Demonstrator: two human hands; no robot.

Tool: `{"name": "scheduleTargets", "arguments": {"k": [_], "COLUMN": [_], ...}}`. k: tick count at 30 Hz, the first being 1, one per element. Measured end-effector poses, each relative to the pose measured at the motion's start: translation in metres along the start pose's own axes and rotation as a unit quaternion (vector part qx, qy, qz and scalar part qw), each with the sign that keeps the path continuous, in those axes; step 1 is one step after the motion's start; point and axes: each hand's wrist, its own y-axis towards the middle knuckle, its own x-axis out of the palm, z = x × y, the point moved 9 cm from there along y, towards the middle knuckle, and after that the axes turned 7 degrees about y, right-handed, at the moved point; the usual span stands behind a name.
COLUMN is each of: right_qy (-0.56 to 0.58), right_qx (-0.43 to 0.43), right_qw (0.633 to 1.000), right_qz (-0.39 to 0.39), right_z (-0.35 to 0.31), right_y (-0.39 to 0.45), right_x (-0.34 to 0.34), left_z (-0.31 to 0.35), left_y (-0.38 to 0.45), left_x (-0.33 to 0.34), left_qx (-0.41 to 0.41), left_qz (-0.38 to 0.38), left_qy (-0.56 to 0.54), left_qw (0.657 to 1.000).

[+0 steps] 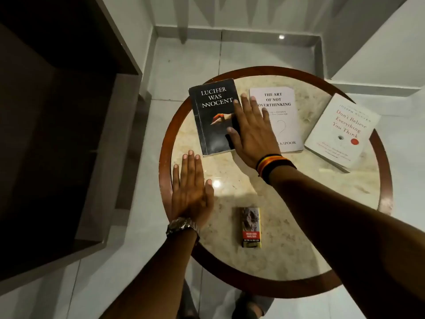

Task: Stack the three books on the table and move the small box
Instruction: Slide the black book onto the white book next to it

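Three books lie side by side on a round marble-topped table (299, 238). A black book (209, 116) titled "Lucifer Was Innocent" is at the left, a white book (282, 111) in the middle, and a white book with red lettering (342, 132) at the right, overhanging the rim. My right hand (249, 127) lies flat, fingers spread, across the black book's right edge and the middle book's left part. Flat on the table's left rim rests my left hand (190, 192), fingers together, holding nothing. A small box (250, 226) lies near the front, between my forearms.
A dark wooden cabinet (57, 134) stands close to the table's left side. Pale floor tiles (184, 61) surround the table, with a white wall and skirting behind. A foot (253, 307) shows under the table's front edge.
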Motion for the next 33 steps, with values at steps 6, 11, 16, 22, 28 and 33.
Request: {"name": "scheduleTargets", "arguments": {"k": [6, 11, 16, 22, 28, 33], "right_qy": [-0.058, -0.084, -0.070, -0.062, -0.052, 0.026], "right_qx": [-0.096, -0.088, -0.025, 0.034, 0.054, 0.038], "right_qw": [0.991, 0.989, 0.997, 0.997, 0.997, 0.999], "right_qz": [-0.071, -0.081, -0.024, -0.006, 0.009, 0.016], "right_z": [-0.032, -0.023, -0.028, -0.030, -0.027, -0.022], "right_y": [0.051, 0.052, 0.036, 0.034, 0.038, 0.038], "right_x": [0.040, 0.062, 0.062, 0.066, 0.069, 0.048], "left_z": [-0.001, -0.002, -0.003, -0.005, -0.005, -0.005], "left_y": [0.003, 0.005, 0.006, 0.006, 0.005, 0.004], "left_x": [0.004, 0.004, 0.001, 0.005, 0.004, 0.005], "left_qx": [-0.003, -0.001, -0.004, -0.017, -0.021, -0.018], "left_qz": [-0.008, -0.009, -0.022, -0.021, -0.008, -0.001], "left_qy": [0.009, 0.013, 0.017, 0.015, 0.023, 0.012], "left_qw": [1.000, 1.000, 1.000, 1.000, 0.999, 1.000]}}
